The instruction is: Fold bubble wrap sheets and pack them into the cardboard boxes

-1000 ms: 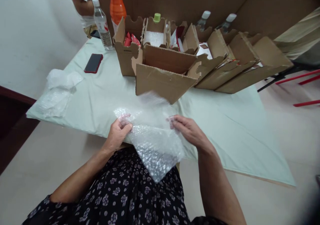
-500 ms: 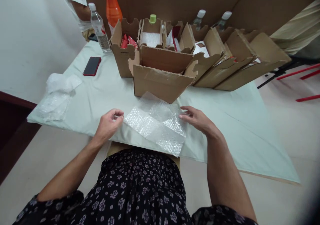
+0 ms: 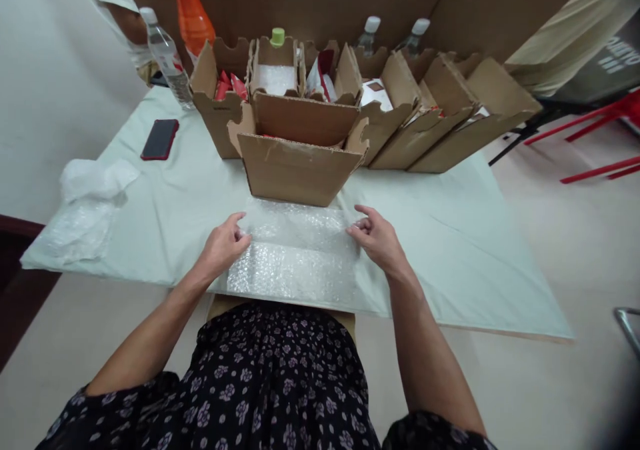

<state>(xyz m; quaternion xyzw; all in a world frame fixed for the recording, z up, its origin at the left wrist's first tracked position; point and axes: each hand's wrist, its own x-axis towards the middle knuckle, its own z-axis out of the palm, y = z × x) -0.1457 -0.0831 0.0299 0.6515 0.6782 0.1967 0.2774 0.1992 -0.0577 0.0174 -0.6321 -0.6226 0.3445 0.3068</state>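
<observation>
A clear sheet of bubble wrap (image 3: 295, 267) lies nearly flat in front of me, with a crease across it. Its far edge reaches the foot of the front cardboard box (image 3: 295, 177), and its near edge meets the table's front edge. At the sheet's left side, my left hand (image 3: 226, 243) pinches the film between thumb and curled fingers, index finger raised. My right hand (image 3: 376, 237) grips the opposite side in the same way, its index finger pointing out above the thumb.
Open cardboard boxes (image 3: 380, 130) holding packets and bottles stand behind the front box. On the left are a phone (image 3: 160, 139), crumpled bubble wrap (image 3: 90, 210), a water bottle (image 3: 169, 60) and an orange bottle (image 3: 193, 17). A person's arm (image 3: 127, 23) shows at back left; red stool legs (image 3: 600, 170) stand right.
The bubble wrap has turned from a slant to lie square with the table edge, spread wider between my hands. My view has shifted slightly to the right.
</observation>
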